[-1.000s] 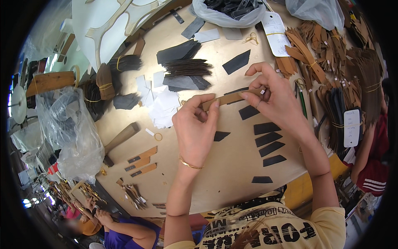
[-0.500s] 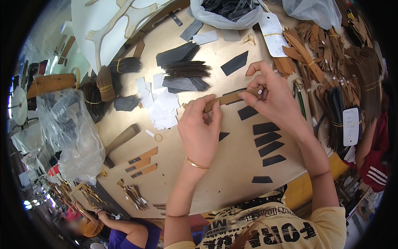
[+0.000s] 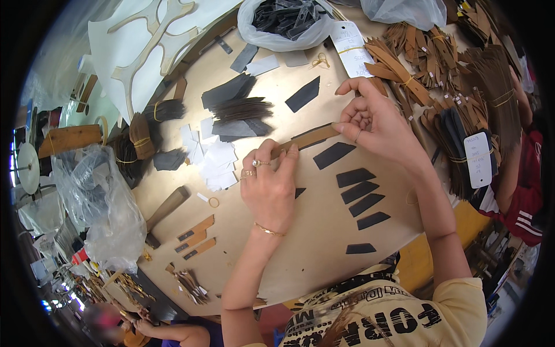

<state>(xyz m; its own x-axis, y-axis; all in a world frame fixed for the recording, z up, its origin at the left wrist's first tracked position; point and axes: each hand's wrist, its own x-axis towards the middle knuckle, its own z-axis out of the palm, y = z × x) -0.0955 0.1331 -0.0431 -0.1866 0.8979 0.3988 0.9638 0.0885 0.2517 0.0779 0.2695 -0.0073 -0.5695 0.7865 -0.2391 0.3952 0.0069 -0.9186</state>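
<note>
A brown leather strip (image 3: 315, 137) spans between my two hands, over a black piece whose dark edge shows behind it. My left hand (image 3: 269, 188) pinches the strip's left end between thumb and fingers. At the other end, my right hand (image 3: 376, 124) has its thumb on the strip, with the index finger raised and the other fingers curled. Just below lies a black slanted piece (image 3: 334, 155), and several more like it, including one black piece (image 3: 367, 203), run down toward me. Another black piece (image 3: 303, 94) lies beyond the strip.
Dark stacked pieces (image 3: 240, 109) and white paper slips (image 3: 218, 165) lie left of centre. A wooden-handled hammer (image 3: 170, 208) rests near brown strips (image 3: 196, 234). A bag of black parts (image 3: 286, 23) stands at the back; brown strip bundles (image 3: 425, 55) crowd the right. Other people sit nearby.
The view has shifted, so the table's things sit further left. The small white tag seen by my right thumb no longer shows. Both hands stay at the strip's ends.
</note>
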